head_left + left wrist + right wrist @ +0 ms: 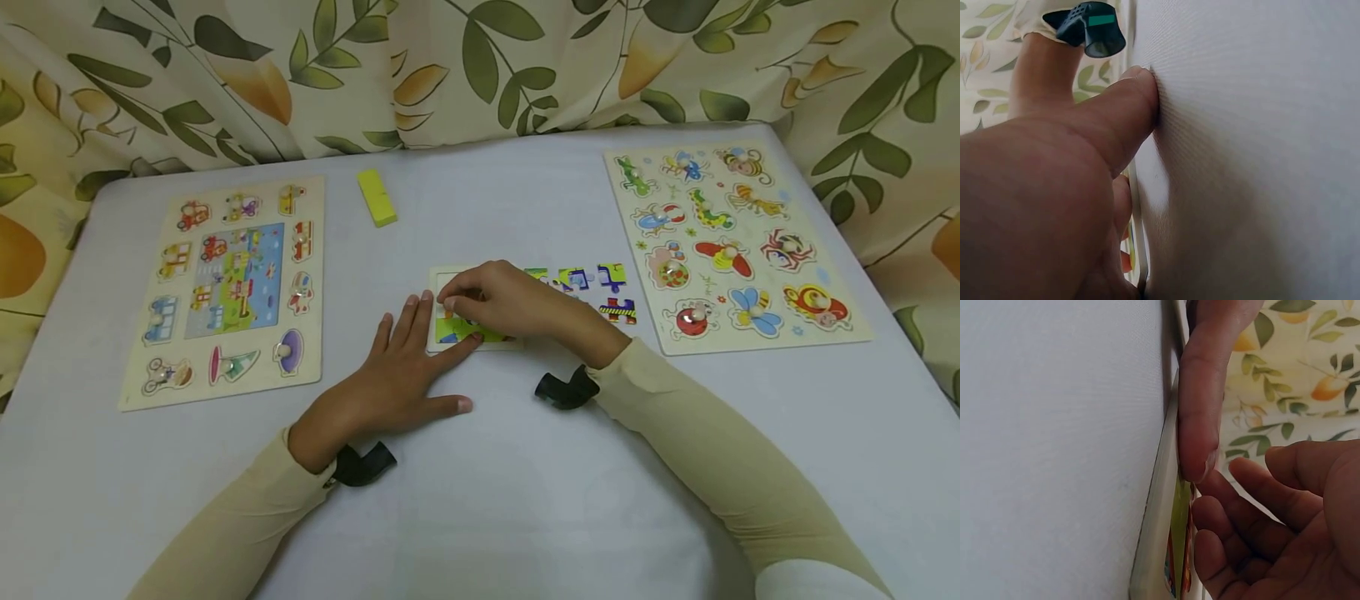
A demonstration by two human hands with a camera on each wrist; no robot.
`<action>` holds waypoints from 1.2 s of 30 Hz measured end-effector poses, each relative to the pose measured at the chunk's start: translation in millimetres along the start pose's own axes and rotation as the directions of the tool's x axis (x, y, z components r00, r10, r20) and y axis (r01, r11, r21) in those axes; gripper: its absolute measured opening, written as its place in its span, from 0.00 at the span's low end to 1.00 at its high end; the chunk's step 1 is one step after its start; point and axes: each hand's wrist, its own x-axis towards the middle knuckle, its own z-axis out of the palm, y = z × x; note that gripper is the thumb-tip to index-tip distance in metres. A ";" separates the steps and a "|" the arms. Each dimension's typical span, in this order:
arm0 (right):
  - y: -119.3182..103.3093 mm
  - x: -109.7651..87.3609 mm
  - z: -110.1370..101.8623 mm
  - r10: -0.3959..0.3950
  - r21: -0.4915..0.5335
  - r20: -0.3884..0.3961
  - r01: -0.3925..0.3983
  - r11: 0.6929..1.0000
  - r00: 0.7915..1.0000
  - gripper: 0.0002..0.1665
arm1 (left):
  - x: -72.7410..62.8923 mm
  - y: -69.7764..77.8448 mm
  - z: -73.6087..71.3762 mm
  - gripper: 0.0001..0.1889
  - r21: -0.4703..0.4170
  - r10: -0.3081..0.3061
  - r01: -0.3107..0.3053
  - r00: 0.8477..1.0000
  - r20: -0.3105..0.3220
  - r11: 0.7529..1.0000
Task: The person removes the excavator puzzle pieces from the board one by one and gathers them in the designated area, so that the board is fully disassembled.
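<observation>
A small jigsaw puzzle tray (431, 310) with a pale frame lies in front of me, partly filled with green and coloured pieces (495, 335). My left hand (397, 362) lies spread, its fingertips at the tray's left and near edges and its thumb out over the cloth. My right hand (517, 304) bends over the tray, thumb and index tips close together in the head view. In the right wrist view, bent fingers (1210, 515) touch the tray's red and green contents. Whether a piece is pinched there is hidden. Loose jigsaw pieces (617, 311) lie to the right.
A vehicle peg puzzle board (315, 275) lies at left, an insect peg puzzle board (757, 329) at right. A yellow block (377, 198) sits behind the tray on the white cloth (480, 500). A leaf-patterned curtain (465, 75) hangs along the far edge.
</observation>
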 end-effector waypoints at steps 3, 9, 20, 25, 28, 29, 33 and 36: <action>-1.2 0.8 0.8 0.004 -0.002 0.007 -0.004 1.000 1.000 0.13 | -0.8 -0.9 0.5 0.41 0.002 0.003 -0.003 1.000 -0.004 1.000; -3.3 3.1 2.2 -0.001 -0.019 0.012 0.002 1.000 1.000 0.13 | -1.2 -2.3 1.8 0.40 0.002 0.012 -0.012 1.000 -0.010 1.000; -3.6 8.2 4.2 -0.036 -0.094 0.050 0.040 0.995 0.998 0.12 | -1.7 -0.7 -1.8 0.41 0.010 0.004 -0.004 1.000 0.004 1.000; -3.4 8.2 6.5 -0.010 -0.098 0.050 0.015 0.995 0.999 0.11 | -1.4 0.7 -2.8 0.41 0.015 -0.002 0.002 1.000 0.008 1.000; -2.6 7.2 7.2 0.010 -0.076 0.044 -0.006 0.997 0.999 0.09 | -1.2 1.8 -3.4 0.41 0.013 -0.008 0.008 1.000 0.010 1.000; -2.5 6.9 7.3 0.012 -0.068 0.042 -0.009 0.998 0.999 0.08 | -1.1 2.0 -3.6 0.41 0.013 -0.010 0.009 1.000 0.011 1.000; -2.6 6.6 6.7 0.010 -0.042 0.032 -0.008 0.999 0.999 0.08 | -0.9 2.0 -3.8 0.41 0.022 -0.015 0.014 1.000 0.016 1.000; -2.6 6.7 5.3 0.004 -0.021 0.029 -0.003 1.000 1.000 0.08 | -0.9 1.5 -3.7 0.41 0.026 -0.017 0.017 1.000 0.018 1.000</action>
